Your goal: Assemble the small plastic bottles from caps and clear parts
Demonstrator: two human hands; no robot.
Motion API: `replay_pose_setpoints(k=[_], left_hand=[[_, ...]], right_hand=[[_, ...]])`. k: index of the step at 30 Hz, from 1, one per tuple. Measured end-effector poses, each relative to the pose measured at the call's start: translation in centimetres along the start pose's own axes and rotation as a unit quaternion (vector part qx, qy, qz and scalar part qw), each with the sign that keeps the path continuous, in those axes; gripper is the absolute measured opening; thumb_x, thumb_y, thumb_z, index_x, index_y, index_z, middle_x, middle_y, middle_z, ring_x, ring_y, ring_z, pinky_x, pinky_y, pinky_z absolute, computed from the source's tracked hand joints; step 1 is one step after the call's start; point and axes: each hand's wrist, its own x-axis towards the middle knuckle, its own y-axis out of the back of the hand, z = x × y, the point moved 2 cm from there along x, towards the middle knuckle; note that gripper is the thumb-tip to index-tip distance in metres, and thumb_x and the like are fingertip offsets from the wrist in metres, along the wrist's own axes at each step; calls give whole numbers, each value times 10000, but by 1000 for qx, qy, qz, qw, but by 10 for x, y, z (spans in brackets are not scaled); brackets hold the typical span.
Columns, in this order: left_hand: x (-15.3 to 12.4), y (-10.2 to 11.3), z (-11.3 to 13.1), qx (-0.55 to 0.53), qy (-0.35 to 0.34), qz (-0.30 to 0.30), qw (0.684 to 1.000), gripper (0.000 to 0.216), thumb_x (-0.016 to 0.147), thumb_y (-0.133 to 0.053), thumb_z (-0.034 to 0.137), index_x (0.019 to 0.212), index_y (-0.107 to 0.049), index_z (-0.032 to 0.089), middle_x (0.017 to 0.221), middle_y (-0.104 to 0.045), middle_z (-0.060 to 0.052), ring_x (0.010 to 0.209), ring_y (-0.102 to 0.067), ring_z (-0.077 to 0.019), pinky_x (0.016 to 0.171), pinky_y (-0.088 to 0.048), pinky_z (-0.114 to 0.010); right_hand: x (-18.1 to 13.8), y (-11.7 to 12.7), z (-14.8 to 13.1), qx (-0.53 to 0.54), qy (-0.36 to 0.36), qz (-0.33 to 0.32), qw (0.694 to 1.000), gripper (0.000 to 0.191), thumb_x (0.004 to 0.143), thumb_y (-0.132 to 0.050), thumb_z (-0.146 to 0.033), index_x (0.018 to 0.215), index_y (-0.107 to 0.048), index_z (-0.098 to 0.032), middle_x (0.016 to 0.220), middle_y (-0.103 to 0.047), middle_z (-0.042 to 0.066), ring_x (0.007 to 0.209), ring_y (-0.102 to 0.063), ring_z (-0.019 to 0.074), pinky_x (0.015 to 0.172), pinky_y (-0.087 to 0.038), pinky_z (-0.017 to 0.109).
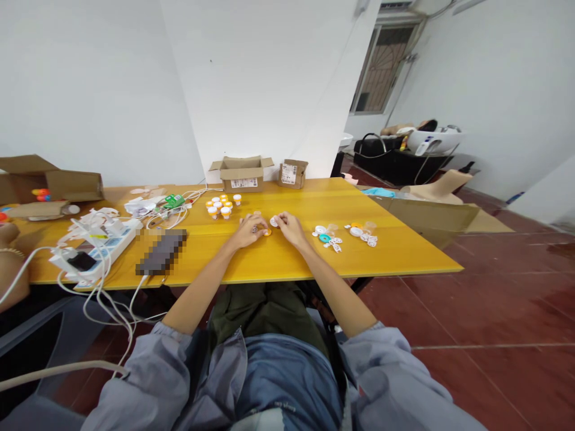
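Note:
My right hand is closed, pinching a small white round plastic piece just over the yellow table. Beside it my left hand curls low over the tabletop, its fingers bent around something too small to make out. A small orange piece shows at the left fingertips, and a white piece with dark holes shows under the fingers. To the right lie loose parts: a teal ring, a white disc and perforated white pieces. Several white-and-orange capped cups stand left of my hands.
An open cardboard box and a smaller one stand at the wall. On the left are a power strip, tangled white cables, a dark pixelated device and a green item. Another person's arm rests at the far left.

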Motion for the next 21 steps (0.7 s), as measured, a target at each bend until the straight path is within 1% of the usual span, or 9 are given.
replay_pose_setpoints(k=[3, 8, 15, 21], left_hand=[[1, 0, -1, -4, -14, -5, 1000, 117, 889, -595, 278, 872, -710, 258, 1027, -710, -19, 1098, -561, -245, 1042, -368, -446], [1, -1, -3, -8, -21, 4, 1000, 119, 882, -609, 282, 868, -724, 256, 930, -722, -29, 1034, -585, -240, 1028, -397, -431], [2, 0, -4, -15, -20, 16, 1000, 104, 880, -615, 275, 860, -715, 254, 945, -718, -32, 1021, -589, -240, 1008, -420, -436], [3, -1, -6, -18, -32, 10, 999, 131, 890, -586, 260, 871, -715, 250, 924, -714, -34, 1004, -597, -234, 1002, -423, -429]], right_hand=[[0, 0, 0, -1, 6, -1, 1000, 177, 846, -575, -344, 710, -549, -233, 710, -682, -10, 725, -667, 183, 725, -515, 306], [0, 0, 2, -5, 17, 2, 1000, 179, 842, -579, -366, 721, -567, -236, 718, -690, -7, 732, -669, 186, 723, -524, 312], [-1, 0, 1, -17, 26, -2, 1000, 183, 828, -600, -382, 714, -581, -240, 710, -684, -1, 723, -649, 191, 696, -516, 310], [-2, 0, -3, -29, 17, -1, 999, 169, 816, -608, -354, 700, -567, -238, 699, -671, -9, 708, -633, 185, 691, -499, 307]])
